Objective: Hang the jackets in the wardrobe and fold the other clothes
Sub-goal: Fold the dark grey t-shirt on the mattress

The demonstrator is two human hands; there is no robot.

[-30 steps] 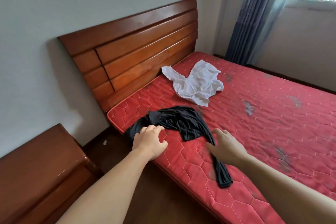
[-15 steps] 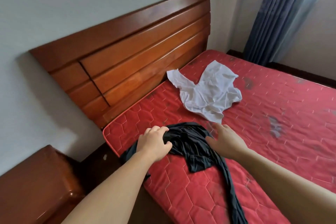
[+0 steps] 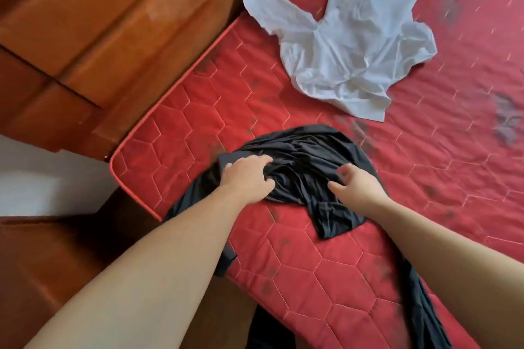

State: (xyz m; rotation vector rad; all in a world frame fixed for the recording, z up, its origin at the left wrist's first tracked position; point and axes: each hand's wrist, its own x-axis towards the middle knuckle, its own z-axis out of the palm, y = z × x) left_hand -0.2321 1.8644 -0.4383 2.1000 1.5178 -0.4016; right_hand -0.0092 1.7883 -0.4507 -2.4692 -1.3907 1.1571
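Observation:
A crumpled black garment (image 3: 306, 156) lies near the corner of the red quilted mattress (image 3: 425, 207), with one part trailing off the near edge. My left hand (image 3: 246, 176) rests on its left side with the fingers curled into the cloth. My right hand (image 3: 357, 183) hovers over its right side, fingers spread and loosely bent, holding nothing. A crumpled white shirt (image 3: 340, 37) lies farther up the mattress, apart from both hands.
A wooden headboard (image 3: 113, 22) stands along the left side of the bed. A brown wooden bedside cabinet (image 3: 42, 258) sits at the lower left, beside the mattress corner. Dark stains mark the mattress.
The camera has tilted down and moved closer to the bed. Both hands have come in over the black garment, and my left hand now bunches the cloth.

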